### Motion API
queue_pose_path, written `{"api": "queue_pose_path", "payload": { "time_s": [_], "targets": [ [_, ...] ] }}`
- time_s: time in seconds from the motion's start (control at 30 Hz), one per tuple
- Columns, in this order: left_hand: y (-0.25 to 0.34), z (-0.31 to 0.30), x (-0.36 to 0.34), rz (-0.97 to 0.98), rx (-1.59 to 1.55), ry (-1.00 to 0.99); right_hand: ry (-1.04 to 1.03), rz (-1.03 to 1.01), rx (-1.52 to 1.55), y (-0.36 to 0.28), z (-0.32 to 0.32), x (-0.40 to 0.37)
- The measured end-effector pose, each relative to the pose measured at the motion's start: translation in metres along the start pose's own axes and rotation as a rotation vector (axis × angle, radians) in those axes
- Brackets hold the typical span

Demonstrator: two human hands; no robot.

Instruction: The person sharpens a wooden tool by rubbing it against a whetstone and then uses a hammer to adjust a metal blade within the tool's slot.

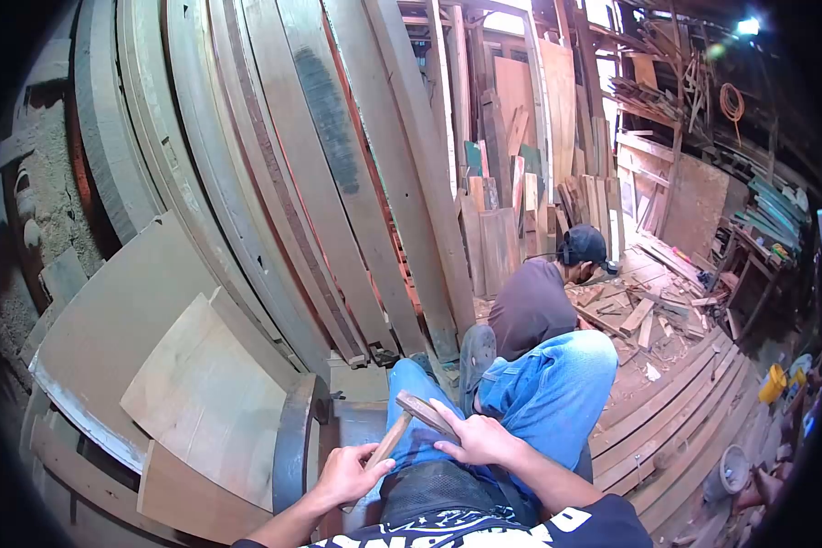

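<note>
Over the lap in blue jeans (557, 374), my left hand (349, 473) is closed round a narrow light wooden strip (390, 440) that slants up to the right. My right hand (479, 438) grips a short, flat, darker block (426, 414) between thumb and fingers. The block's far end lies by the strip's upper end, and the two seem to touch there. What the block is made of cannot be told for sure.
Long planks (338, 164) lean upright at the left, beside curved plywood sheets (210, 393). A co-worker in a dark cap (583, 245) crouches ahead near scattered wood offcuts (637, 315). At the right are a bucket (732, 468) and a yellow container (773, 384).
</note>
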State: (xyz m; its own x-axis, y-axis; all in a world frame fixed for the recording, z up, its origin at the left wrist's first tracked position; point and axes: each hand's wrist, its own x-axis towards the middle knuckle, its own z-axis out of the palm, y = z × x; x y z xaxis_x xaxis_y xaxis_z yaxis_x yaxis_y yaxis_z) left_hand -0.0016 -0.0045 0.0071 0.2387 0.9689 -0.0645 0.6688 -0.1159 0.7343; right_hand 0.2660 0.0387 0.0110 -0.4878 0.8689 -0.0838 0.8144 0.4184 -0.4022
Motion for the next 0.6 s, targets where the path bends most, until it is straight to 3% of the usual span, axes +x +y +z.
{"api": "queue_pose_path", "payload": {
  "time_s": [0.53,0.6],
  "targets": [
    [0.0,0.001,0.0,-0.032,-0.003,-0.003,-0.016,0.011,0.003,0.001,0.0,0.001],
    [-0.008,0.004,0.003,0.031,-0.02,0.03,-0.019,0.005,-0.001,0.001,0.0,0.001]
  ]
}}
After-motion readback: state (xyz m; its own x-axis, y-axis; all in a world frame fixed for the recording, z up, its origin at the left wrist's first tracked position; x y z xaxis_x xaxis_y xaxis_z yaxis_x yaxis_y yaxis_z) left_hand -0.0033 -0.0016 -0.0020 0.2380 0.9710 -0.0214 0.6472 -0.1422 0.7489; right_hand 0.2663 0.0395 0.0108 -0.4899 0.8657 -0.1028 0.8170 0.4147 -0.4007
